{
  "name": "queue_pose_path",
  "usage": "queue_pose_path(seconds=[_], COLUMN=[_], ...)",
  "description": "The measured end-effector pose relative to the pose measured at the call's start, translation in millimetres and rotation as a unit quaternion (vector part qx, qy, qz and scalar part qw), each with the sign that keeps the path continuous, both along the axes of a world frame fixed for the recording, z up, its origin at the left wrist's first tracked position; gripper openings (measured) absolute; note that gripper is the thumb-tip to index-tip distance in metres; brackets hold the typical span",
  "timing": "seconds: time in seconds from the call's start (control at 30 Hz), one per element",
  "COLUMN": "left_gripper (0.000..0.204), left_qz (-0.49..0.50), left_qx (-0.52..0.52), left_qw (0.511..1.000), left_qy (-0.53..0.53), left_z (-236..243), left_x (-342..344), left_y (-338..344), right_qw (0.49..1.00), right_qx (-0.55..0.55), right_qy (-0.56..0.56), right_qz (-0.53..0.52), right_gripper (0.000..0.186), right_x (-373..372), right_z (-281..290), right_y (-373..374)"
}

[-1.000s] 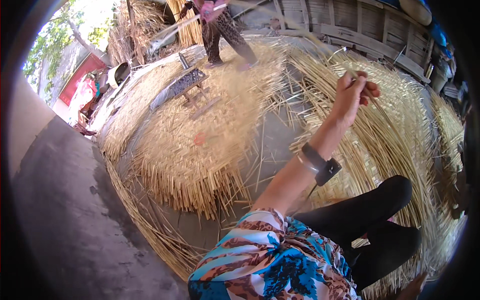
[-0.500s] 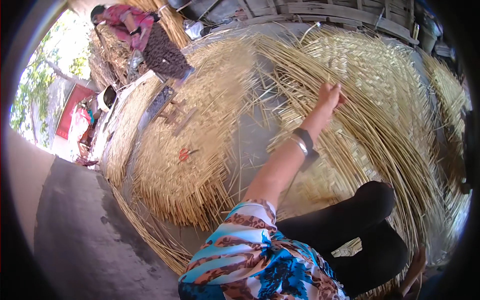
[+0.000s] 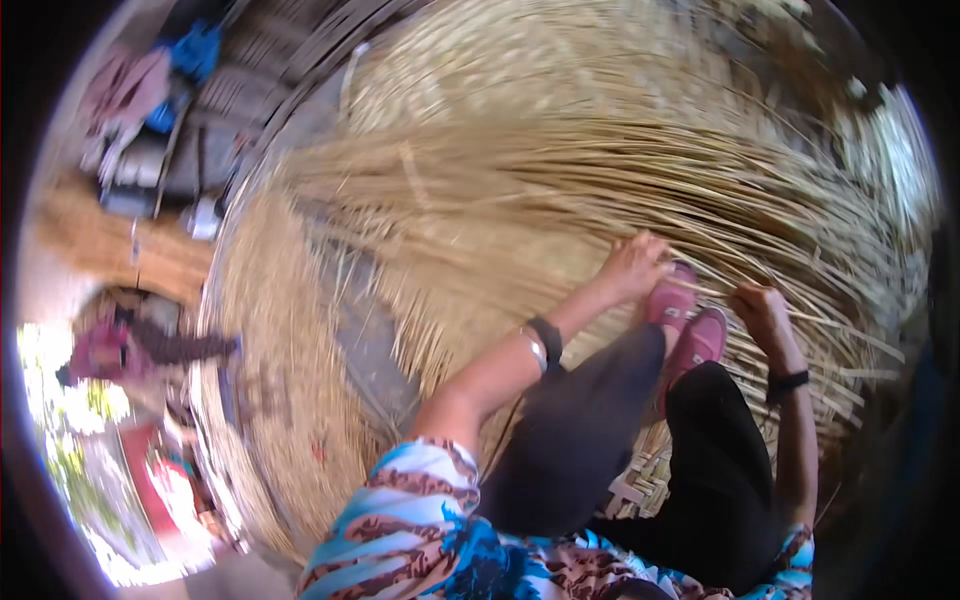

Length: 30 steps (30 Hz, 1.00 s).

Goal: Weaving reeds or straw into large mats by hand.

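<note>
My left hand (image 3: 638,268) is closed around the end of a pale reed strip (image 3: 704,289), just in front of my pink shoes (image 3: 702,338). My right hand (image 3: 764,312), a short way to the right, is also closed on that strip, its fingers curled. A long bundle of loose reeds (image 3: 650,165) stretches across the woven matting beyond both hands. Cut ends of more reeds fan out around my right hand. Motion blur hides the exact finger grip.
Woven matting (image 3: 440,80) spreads behind the bundle, and another mat (image 3: 280,350) lies at left, with a small blurred red thing (image 3: 318,450) on it. A person (image 3: 120,350) in pink is at the far left. Wooden slats (image 3: 270,50) stand at the back left.
My view has swung to the right. My left hand has come back from the far reeds to near my shoes, and my right hand has risen from the lower right edge to join it.
</note>
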<state>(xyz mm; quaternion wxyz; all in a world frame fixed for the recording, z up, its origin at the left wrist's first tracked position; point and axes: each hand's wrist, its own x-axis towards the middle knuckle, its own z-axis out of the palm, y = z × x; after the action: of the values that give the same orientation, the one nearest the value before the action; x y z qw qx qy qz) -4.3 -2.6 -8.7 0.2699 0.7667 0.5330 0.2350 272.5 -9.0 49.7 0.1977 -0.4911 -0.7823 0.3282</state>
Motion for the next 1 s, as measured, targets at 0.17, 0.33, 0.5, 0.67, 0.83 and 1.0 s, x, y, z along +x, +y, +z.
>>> queue_pose_path(seconds=[0.17,0.33,0.5,0.67,0.83,1.0], left_gripper=[0.019,0.022,0.014,0.01,0.01,0.008], left_qz=[-0.115,-0.205,-0.182,-0.188,-0.215,-0.199], left_qx=[-0.047,-0.142,-0.031,0.117,0.182,0.086], left_qw=[0.989,0.964,0.983,0.975,0.957,0.976], left_qy=[-0.081,-0.095,-0.023,0.034,0.065,0.01], left_z=[-45,-38,-35,-23,-22,-21], left_x=[53,60,71,67,84,77], left_y=[-21,-18,-27,-25,-26,-32], right_qw=[0.998,0.991,0.988,0.94,0.883,0.893], right_qx=[0.006,-0.12,-0.142,-0.332,-0.446,-0.434], right_qy=[-0.049,0.041,-0.001,0.05,0.121,0.1], right_qz=[-0.033,-0.048,-0.053,-0.056,-0.077,-0.057], right_gripper=[0.015,0.014,0.023,0.024,0.025,0.021], right_x=[39,62,70,75,99,87], right_z=[-62,-69,-73,-49,-53,-47], right_y=[-16,-46,-43,-29,-30,-19])
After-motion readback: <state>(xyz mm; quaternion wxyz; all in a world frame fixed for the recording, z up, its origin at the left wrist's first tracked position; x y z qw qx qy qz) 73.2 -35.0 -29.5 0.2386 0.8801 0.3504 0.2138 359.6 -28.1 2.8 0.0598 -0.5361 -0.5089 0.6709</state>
